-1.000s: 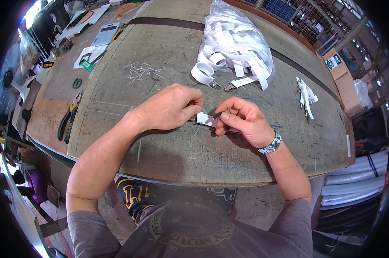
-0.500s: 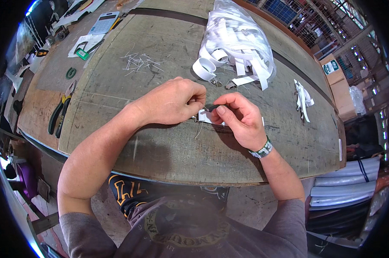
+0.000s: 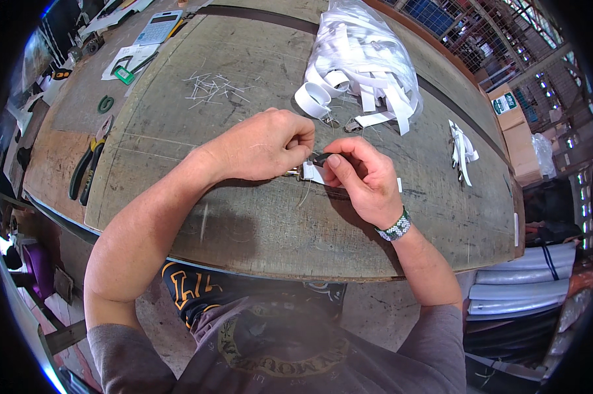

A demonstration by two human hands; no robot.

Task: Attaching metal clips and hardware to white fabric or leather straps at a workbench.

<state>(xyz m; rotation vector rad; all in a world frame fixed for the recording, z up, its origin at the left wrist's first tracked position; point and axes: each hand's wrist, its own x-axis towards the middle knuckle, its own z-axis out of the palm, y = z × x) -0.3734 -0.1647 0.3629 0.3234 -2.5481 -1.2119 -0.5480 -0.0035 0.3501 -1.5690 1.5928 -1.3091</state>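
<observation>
Both of my hands meet over a white webbing strap (image 3: 315,173) lying on the table near its front edge. A metal clip (image 3: 294,172) shows at the strap's left end, partly under my left hand. My left hand (image 3: 263,144) is closed, thumb against curled fingers; what it pinches is hidden. My right hand (image 3: 368,176), with a beaded bracelet on the wrist, pinches a small dark piece (image 3: 320,159) just above the strap. A thin pale thread (image 3: 305,194) trails from the strap toward me.
Beyond my hands lies a clear plastic bag (image 3: 365,49) of white straps with metal clips. More straps (image 3: 464,150) lie at the right. Cut thread ends (image 3: 214,88) are scattered at the far left, with pliers (image 3: 88,164), a green-cased tool (image 3: 124,75) and a calculator (image 3: 160,28) further left.
The hands stay over the strap with only slight shifts. The dark piece in my right hand has moved a little up and left and shows more plainly. The view has shifted slightly.
</observation>
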